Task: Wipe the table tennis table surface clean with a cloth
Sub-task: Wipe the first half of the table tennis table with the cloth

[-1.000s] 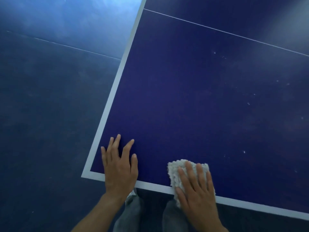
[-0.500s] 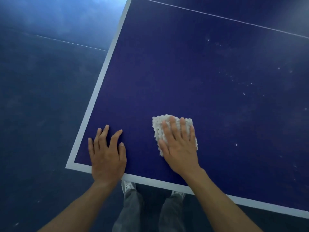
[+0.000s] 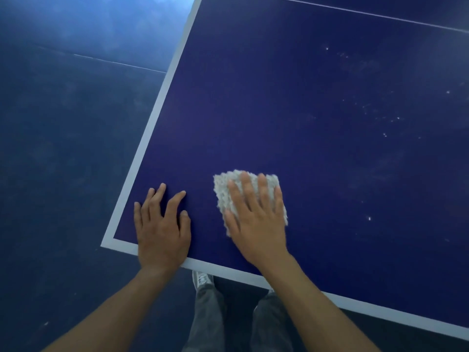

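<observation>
Flatly, the right hand (image 3: 256,222) was laid palm down on a pale, nubby cloth (image 3: 223,191). Its fingers were kept straight and slightly spread, so that the cloth was pressed against the dark blue tabletop (image 3: 304,110). Nothing was gripped; the cloth was held down by the flat of the hand only. The cloth was seen near the tabletop's near left corner, a little in from the near edge. Its far edge and left side were left uncovered beyond the fingertips and thumb. The right forearm was stretched forward from the lower right, across the white border line (image 3: 228,273) at the near edge.

The left hand (image 3: 162,229) was placed just left of the cloth and apart from it. It was set palm down on the bare tabletop, fingers extended and fanned, holding nothing. Its heel was set on the white border by the corner, and its forearm was angled in from the lower left over the floor (image 3: 63,148).

Small white specks (image 3: 385,134) were scattered over the tabletop to the right, well apart from the cloth. Below the near edge, grey trouser legs (image 3: 208,313) and one light shoe (image 3: 201,278) were seen.
</observation>
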